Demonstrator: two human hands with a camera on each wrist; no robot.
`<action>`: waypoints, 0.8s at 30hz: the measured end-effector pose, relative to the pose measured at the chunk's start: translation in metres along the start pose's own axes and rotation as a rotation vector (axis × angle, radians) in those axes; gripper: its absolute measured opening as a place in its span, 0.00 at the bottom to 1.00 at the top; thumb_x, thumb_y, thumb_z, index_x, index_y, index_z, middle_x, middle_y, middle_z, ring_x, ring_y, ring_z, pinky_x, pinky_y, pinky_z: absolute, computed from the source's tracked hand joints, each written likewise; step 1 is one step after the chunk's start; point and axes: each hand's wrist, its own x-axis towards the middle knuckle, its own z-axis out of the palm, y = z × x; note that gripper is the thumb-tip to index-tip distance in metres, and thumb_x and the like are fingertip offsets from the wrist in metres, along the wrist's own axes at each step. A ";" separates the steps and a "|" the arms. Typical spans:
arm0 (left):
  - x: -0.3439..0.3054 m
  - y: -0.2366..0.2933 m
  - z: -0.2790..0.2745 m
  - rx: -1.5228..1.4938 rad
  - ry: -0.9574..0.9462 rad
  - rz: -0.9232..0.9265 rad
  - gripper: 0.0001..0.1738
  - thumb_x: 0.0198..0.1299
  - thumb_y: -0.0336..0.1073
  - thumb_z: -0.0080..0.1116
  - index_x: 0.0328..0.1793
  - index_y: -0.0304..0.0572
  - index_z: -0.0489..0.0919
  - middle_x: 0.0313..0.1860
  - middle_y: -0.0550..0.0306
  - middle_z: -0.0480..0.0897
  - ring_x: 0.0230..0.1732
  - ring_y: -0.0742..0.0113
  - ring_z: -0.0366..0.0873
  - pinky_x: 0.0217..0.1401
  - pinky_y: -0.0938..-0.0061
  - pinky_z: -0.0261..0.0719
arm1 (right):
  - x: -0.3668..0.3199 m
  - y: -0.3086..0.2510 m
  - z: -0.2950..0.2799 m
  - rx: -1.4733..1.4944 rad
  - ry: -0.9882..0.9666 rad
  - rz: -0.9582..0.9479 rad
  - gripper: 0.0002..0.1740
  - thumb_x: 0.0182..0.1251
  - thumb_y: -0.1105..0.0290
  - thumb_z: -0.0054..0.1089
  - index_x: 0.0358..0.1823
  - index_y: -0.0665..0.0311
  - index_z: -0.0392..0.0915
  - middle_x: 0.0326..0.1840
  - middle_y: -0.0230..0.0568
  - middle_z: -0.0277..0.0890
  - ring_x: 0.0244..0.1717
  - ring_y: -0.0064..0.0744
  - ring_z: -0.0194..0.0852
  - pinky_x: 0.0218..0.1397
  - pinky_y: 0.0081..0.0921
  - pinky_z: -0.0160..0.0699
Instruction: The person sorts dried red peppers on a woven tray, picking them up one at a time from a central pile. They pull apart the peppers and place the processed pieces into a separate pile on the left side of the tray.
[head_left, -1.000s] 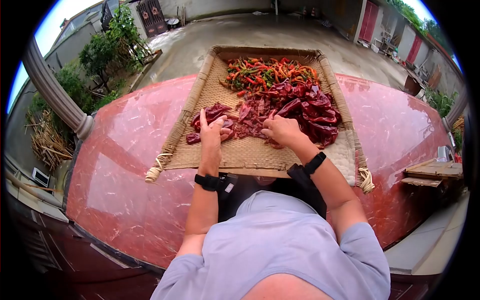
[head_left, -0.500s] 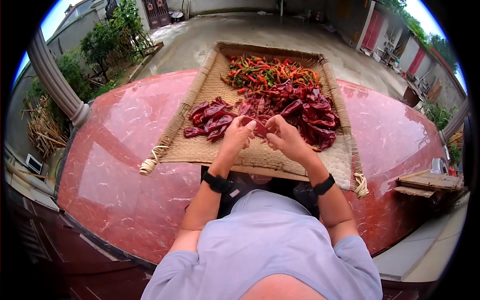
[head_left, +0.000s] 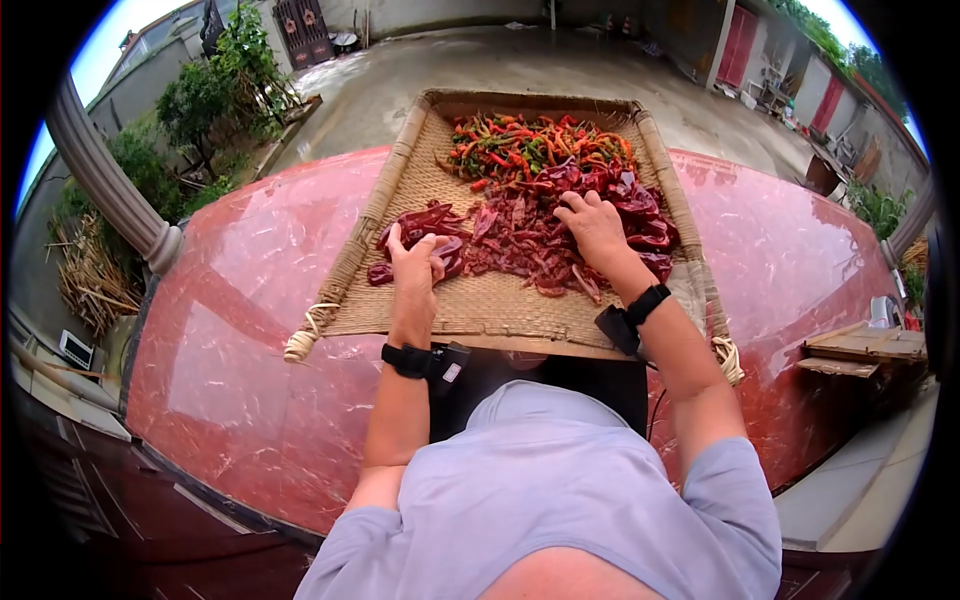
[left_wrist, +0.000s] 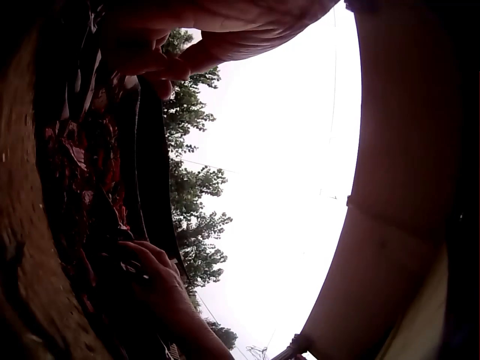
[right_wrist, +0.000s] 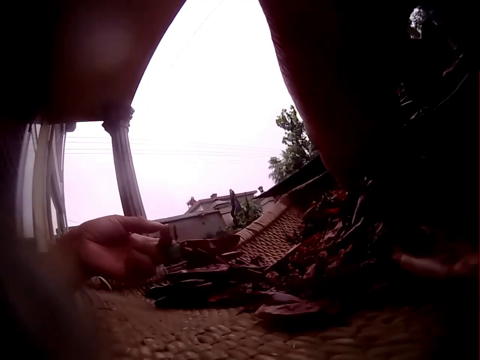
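Note:
My left hand (head_left: 412,268) is over a small pile of dark red peppers (head_left: 436,214) on the left of a woven tray (head_left: 400,180). Its index finger points forward and the other fingers bend loosely, close to the peppers. In the right wrist view the same hand (right_wrist: 112,247) appears beside dark peppers, fingertips near one. My right hand (head_left: 597,235) reaches over the larger heap of glossy dark red peppers (head_left: 645,215) on the right, fingers spread and slightly bent at its edge. Smaller crumpled dried red chilies (head_left: 520,240) lie between the hands.
Thin red, orange and green chilies (head_left: 540,145) fill the tray's far end. The tray rests above a red marble floor (head_left: 250,350). A ribbed column (head_left: 110,180) stands at left, and wooden boards (head_left: 865,345) lie at right.
Half a second ago the hands met near the tray's front middle with a red pepper between them. Since then the left has moved to the left pile, the right to the right heap.

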 end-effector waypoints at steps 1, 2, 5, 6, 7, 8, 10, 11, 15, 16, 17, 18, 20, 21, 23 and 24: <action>-0.005 -0.002 0.002 0.009 -0.026 -0.003 0.41 0.68 0.28 0.55 0.82 0.41 0.47 0.39 0.51 0.84 0.20 0.80 0.64 0.21 0.85 0.60 | 0.001 0.001 0.004 -0.008 -0.035 0.004 0.18 0.54 0.79 0.64 0.47 0.55 0.82 0.52 0.35 0.73 0.57 0.40 0.69 0.53 0.36 0.74; -0.002 -0.007 -0.003 0.025 -0.100 -0.007 0.42 0.66 0.28 0.59 0.81 0.37 0.51 0.41 0.51 0.84 0.21 0.79 0.69 0.22 0.84 0.67 | 0.002 0.002 0.009 -0.017 -0.070 0.006 0.17 0.54 0.79 0.64 0.46 0.55 0.82 0.52 0.35 0.73 0.57 0.40 0.69 0.52 0.36 0.73; -0.004 -0.010 0.004 0.129 -0.160 -0.077 0.28 0.66 0.30 0.58 0.72 0.35 0.66 0.42 0.55 0.83 0.24 0.81 0.70 0.25 0.86 0.66 | 0.005 0.004 0.008 0.059 0.155 0.066 0.14 0.56 0.78 0.64 0.44 0.56 0.82 0.47 0.37 0.73 0.52 0.40 0.71 0.50 0.38 0.73; -0.006 -0.009 0.007 0.193 -0.208 -0.054 0.27 0.67 0.31 0.59 0.71 0.35 0.67 0.42 0.56 0.83 0.24 0.81 0.70 0.26 0.86 0.67 | 0.005 0.003 0.000 0.081 0.242 0.090 0.13 0.56 0.78 0.64 0.44 0.56 0.82 0.46 0.38 0.73 0.52 0.40 0.71 0.50 0.38 0.73; -0.008 -0.011 0.009 0.257 -0.255 -0.034 0.26 0.67 0.31 0.59 0.70 0.35 0.69 0.42 0.57 0.83 0.25 0.81 0.70 0.27 0.86 0.67 | 0.007 -0.007 -0.023 0.216 0.301 0.188 0.12 0.59 0.76 0.65 0.45 0.61 0.81 0.45 0.41 0.74 0.48 0.42 0.75 0.49 0.37 0.76; -0.012 -0.013 0.011 0.320 -0.304 -0.017 0.24 0.67 0.32 0.59 0.68 0.35 0.70 0.42 0.57 0.83 0.26 0.81 0.70 0.27 0.86 0.67 | 0.007 -0.014 -0.035 0.391 0.331 0.239 0.13 0.60 0.76 0.66 0.46 0.62 0.80 0.45 0.42 0.75 0.47 0.41 0.76 0.48 0.35 0.77; -0.027 -0.010 0.024 0.444 -0.388 -0.003 0.23 0.70 0.37 0.59 0.68 0.37 0.72 0.42 0.60 0.81 0.29 0.81 0.73 0.32 0.85 0.70 | 0.008 -0.028 -0.054 0.743 0.392 0.344 0.14 0.61 0.75 0.67 0.49 0.65 0.79 0.46 0.43 0.77 0.46 0.40 0.79 0.47 0.32 0.79; -0.032 -0.013 0.032 0.441 -0.397 0.026 0.24 0.70 0.40 0.59 0.69 0.38 0.72 0.42 0.60 0.81 0.30 0.81 0.74 0.31 0.85 0.71 | 0.006 -0.037 -0.064 1.042 0.299 0.378 0.15 0.64 0.74 0.67 0.51 0.67 0.77 0.46 0.44 0.79 0.43 0.34 0.82 0.45 0.29 0.80; -0.032 -0.020 0.033 0.468 -0.616 -0.035 0.22 0.74 0.46 0.55 0.66 0.41 0.72 0.40 0.59 0.82 0.26 0.80 0.75 0.29 0.85 0.70 | -0.010 -0.065 -0.064 1.705 0.051 0.543 0.13 0.69 0.74 0.64 0.52 0.65 0.75 0.47 0.36 0.80 0.43 0.23 0.81 0.42 0.23 0.83; -0.037 -0.015 0.034 0.471 -0.603 -0.066 0.21 0.75 0.46 0.54 0.65 0.42 0.72 0.36 0.61 0.82 0.25 0.80 0.75 0.28 0.85 0.70 | -0.014 -0.068 -0.055 1.785 0.005 0.565 0.13 0.70 0.73 0.63 0.53 0.64 0.74 0.47 0.37 0.80 0.44 0.23 0.81 0.41 0.21 0.84; -0.036 -0.016 0.031 0.471 -0.629 -0.073 0.19 0.75 0.46 0.53 0.63 0.43 0.72 0.34 0.61 0.81 0.24 0.80 0.74 0.27 0.85 0.70 | -0.018 -0.068 -0.046 1.838 0.009 0.590 0.14 0.70 0.73 0.63 0.54 0.65 0.73 0.48 0.39 0.80 0.44 0.24 0.81 0.41 0.22 0.85; -0.032 -0.018 0.027 0.472 -0.653 -0.082 0.17 0.75 0.45 0.53 0.61 0.44 0.73 0.32 0.62 0.81 0.23 0.80 0.73 0.27 0.85 0.70 | -0.022 -0.068 -0.044 1.847 -0.016 0.615 0.15 0.70 0.73 0.64 0.54 0.65 0.73 0.48 0.38 0.80 0.44 0.24 0.81 0.40 0.21 0.85; -0.026 -0.023 0.021 0.412 -0.643 -0.111 0.14 0.75 0.44 0.52 0.57 0.45 0.73 0.30 0.63 0.80 0.22 0.80 0.73 0.27 0.84 0.70 | -0.029 -0.066 -0.043 1.866 -0.075 0.665 0.16 0.69 0.71 0.65 0.55 0.65 0.73 0.49 0.38 0.79 0.44 0.24 0.82 0.40 0.20 0.84; -0.026 -0.024 0.019 0.380 -0.633 -0.128 0.12 0.75 0.44 0.52 0.55 0.46 0.73 0.29 0.63 0.79 0.22 0.79 0.72 0.26 0.84 0.70 | -0.032 -0.064 -0.051 1.757 -0.129 0.696 0.19 0.67 0.70 0.67 0.56 0.66 0.74 0.49 0.40 0.80 0.45 0.26 0.82 0.43 0.23 0.83; -0.022 -0.023 0.017 0.351 -0.516 -0.132 0.09 0.75 0.43 0.51 0.50 0.48 0.73 0.28 0.65 0.79 0.22 0.78 0.72 0.26 0.83 0.70 | -0.046 -0.055 -0.039 1.510 -0.068 0.662 0.21 0.65 0.69 0.68 0.57 0.66 0.75 0.51 0.42 0.79 0.46 0.28 0.82 0.46 0.26 0.82; -0.015 -0.026 0.011 0.339 -0.472 -0.118 0.09 0.75 0.43 0.51 0.49 0.48 0.73 0.28 0.65 0.79 0.22 0.78 0.72 0.26 0.83 0.69 | -0.052 -0.048 -0.036 1.385 -0.042 0.638 0.22 0.63 0.69 0.68 0.57 0.67 0.76 0.51 0.43 0.79 0.46 0.30 0.82 0.48 0.27 0.82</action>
